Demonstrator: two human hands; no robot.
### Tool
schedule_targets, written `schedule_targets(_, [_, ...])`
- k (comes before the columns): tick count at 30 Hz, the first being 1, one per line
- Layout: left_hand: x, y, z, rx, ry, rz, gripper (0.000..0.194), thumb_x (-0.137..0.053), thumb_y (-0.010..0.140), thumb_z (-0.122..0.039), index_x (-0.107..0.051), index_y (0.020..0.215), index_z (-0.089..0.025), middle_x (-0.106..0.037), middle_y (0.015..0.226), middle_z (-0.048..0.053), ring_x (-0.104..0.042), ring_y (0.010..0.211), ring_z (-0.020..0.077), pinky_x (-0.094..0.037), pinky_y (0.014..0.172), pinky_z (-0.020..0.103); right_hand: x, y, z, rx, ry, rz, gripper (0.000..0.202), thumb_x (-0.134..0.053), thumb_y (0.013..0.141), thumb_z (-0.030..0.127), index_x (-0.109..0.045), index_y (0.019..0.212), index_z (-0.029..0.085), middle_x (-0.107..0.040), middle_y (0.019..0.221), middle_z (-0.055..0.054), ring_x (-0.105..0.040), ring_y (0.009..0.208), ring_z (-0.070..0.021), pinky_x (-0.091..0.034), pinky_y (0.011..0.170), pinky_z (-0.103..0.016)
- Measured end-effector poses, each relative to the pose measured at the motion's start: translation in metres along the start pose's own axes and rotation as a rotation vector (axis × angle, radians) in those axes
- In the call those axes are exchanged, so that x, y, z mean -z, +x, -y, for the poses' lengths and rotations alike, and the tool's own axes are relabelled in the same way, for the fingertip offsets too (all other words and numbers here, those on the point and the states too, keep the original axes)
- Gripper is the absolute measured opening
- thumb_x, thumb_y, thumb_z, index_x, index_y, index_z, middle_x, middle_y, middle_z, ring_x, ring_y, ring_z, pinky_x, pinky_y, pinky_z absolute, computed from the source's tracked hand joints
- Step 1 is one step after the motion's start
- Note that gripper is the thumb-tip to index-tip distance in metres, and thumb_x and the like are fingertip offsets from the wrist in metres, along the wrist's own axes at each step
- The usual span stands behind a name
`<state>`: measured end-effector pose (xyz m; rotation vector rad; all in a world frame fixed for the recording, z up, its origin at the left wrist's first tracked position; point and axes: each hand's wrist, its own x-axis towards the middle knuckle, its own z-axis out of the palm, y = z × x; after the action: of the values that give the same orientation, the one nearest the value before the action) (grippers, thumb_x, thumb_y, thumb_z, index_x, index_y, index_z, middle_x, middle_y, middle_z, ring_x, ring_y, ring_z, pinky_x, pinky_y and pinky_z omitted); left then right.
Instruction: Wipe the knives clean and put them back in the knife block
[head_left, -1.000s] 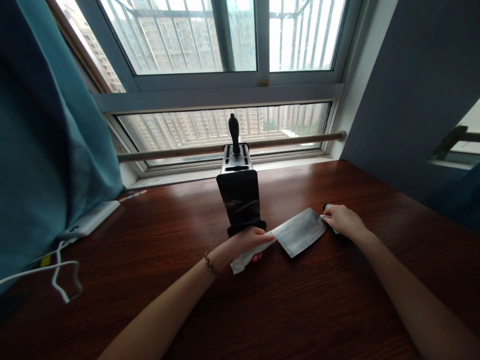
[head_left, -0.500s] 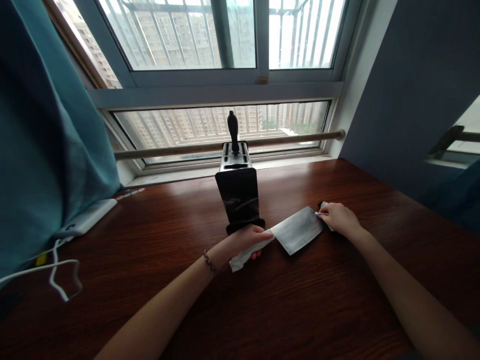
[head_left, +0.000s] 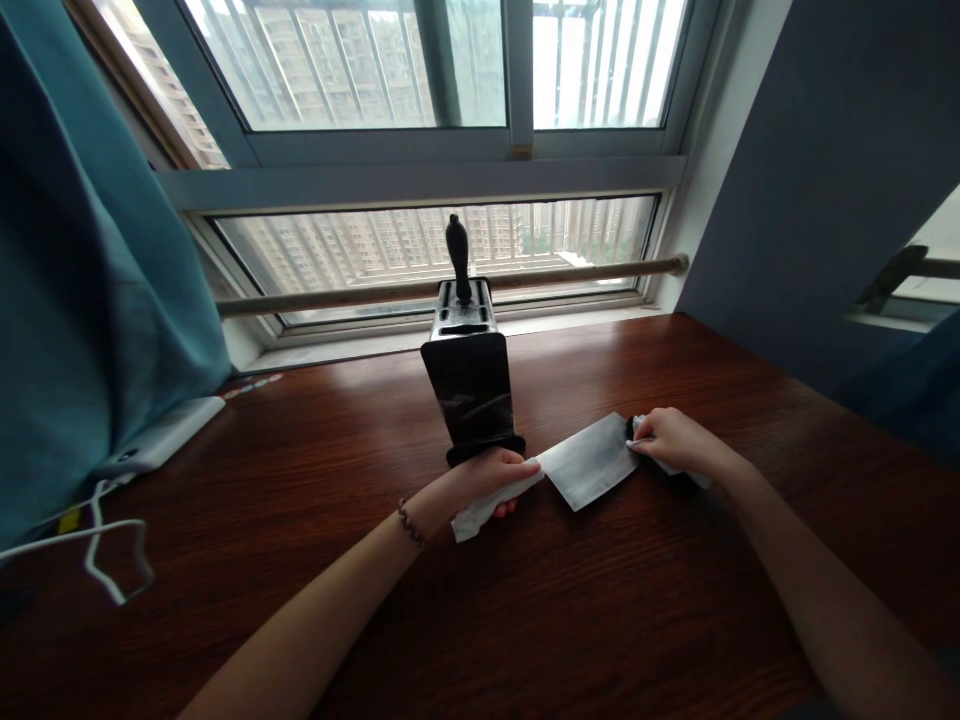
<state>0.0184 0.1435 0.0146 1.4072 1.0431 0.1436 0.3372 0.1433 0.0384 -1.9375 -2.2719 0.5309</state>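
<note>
A cleaver [head_left: 589,462] with a broad grey metal blade is held low over the wooden table, between my two hands. My left hand [head_left: 487,475] is closed around a crumpled white tissue [head_left: 480,515] at the blade's left end; whatever is inside the tissue is hidden. At the right end, my right hand [head_left: 675,438] pinches another white tissue [head_left: 664,465] against the blade's edge. A small black part shows beside these fingers, and I cannot tell what it belongs to. Just behind my left wrist stands a knife block [head_left: 472,390] with one black-handled tool upright in it.
The brown wooden table [head_left: 465,630] runs back to a barred window. At the left lie a white power strip [head_left: 161,435] and a white cable [head_left: 94,560], beside a blue curtain [head_left: 157,260]. A wall [head_left: 780,190] rises at the right.
My right hand has shifted slightly along the blade's right end, and more of its tissue shows below the palm. My left hand keeps its hold. The whole view has moved a little.
</note>
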Motion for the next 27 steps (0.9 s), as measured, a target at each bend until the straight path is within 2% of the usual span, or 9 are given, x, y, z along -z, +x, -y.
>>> schedule_targets(6, [0.0, 0.0, 0.0, 0.032, -0.009, 0.008, 0.052, -0.055, 0.076, -0.07, -0.053, 0.081, -0.018, -0.056, 0.054, 0.0, -0.046, 0.04, 0.012, -0.032, 0.038, 0.022, 0.001, -0.004, 0.005, 0.111, 0.128, 0.132, 0.018, -0.062, 0.076, 0.029, -0.075, 0.074, 0.016, -0.066, 0.067, -0.003, -0.058, 0.066, -0.0174, -0.039, 0.059, -0.026])
schedule_targets(9, [0.0, 0.0, 0.0, 0.029, -0.013, 0.013, 0.054, -0.056, 0.073, -0.071, -0.052, 0.079, -0.018, -0.055, 0.053, 0.0, -0.046, 0.04, 0.0124, -0.032, 0.037, 0.022, -0.004, -0.005, 0.014, 0.175, 0.222, 0.197, 0.021, -0.062, 0.075, 0.032, -0.074, 0.074, 0.014, -0.064, 0.066, -0.004, -0.056, 0.065, -0.0176, -0.038, 0.059, -0.026])
schedule_targets(15, [0.0, 0.003, 0.002, 0.027, -0.011, 0.013, 0.049, -0.054, 0.078, -0.067, -0.052, 0.08, -0.018, -0.055, 0.052, 0.0, -0.046, 0.039, 0.0118, -0.033, 0.038, 0.022, -0.015, -0.016, 0.048, 0.403, 0.311, 0.169, 0.02, -0.061, 0.077, 0.028, -0.073, 0.071, 0.014, -0.062, 0.07, -0.004, -0.053, 0.066, -0.0162, -0.038, 0.062, -0.027])
schedule_targets(18, [0.001, 0.004, 0.003, 0.015, -0.02, 0.015, 0.047, -0.054, 0.079, -0.066, -0.053, 0.081, -0.018, -0.055, 0.053, -0.001, -0.046, 0.039, 0.0121, -0.033, 0.037, 0.023, -0.015, -0.02, 0.056, 0.446, 0.324, 0.184, 0.019, -0.06, 0.079, 0.026, -0.074, 0.074, 0.014, -0.063, 0.073, -0.005, -0.054, 0.068, -0.0158, -0.039, 0.064, -0.027])
schedule_targets(20, [0.0, 0.002, 0.002, 0.008, -0.008, 0.007, 0.048, -0.054, 0.079, -0.066, -0.053, 0.081, -0.018, -0.056, 0.053, 0.0, -0.047, 0.04, 0.0125, -0.033, 0.037, 0.023, -0.013, -0.019, 0.052, 0.397, 0.276, 0.202, 0.017, -0.061, 0.079, 0.026, -0.075, 0.077, 0.016, -0.065, 0.075, -0.005, -0.056, 0.07, -0.0165, -0.04, 0.065, -0.027])
schedule_targets(22, [0.0, 0.0, 0.0, 0.006, 0.012, 0.002, 0.05, -0.053, 0.078, -0.068, -0.053, 0.082, -0.018, -0.055, 0.053, 0.0, -0.047, 0.04, 0.0126, -0.032, 0.037, 0.023, -0.01, -0.016, 0.042, 0.288, 0.183, 0.197, 0.015, -0.063, 0.078, 0.027, -0.075, 0.079, 0.019, -0.067, 0.078, -0.005, -0.059, 0.071, -0.0179, -0.04, 0.065, -0.027])
schedule_targets(27, [-0.002, -0.004, -0.003, -0.009, 0.015, 0.004, 0.052, -0.055, 0.076, -0.069, -0.053, 0.08, -0.017, -0.055, 0.053, 0.0, -0.046, 0.04, 0.0116, -0.03, 0.037, 0.022, 0.004, -0.009, 0.013, -0.093, -0.107, 0.041, 0.015, -0.063, 0.077, 0.031, -0.075, 0.084, 0.027, -0.07, 0.089, -0.005, -0.063, 0.085, -0.0237, -0.04, 0.066, -0.03])
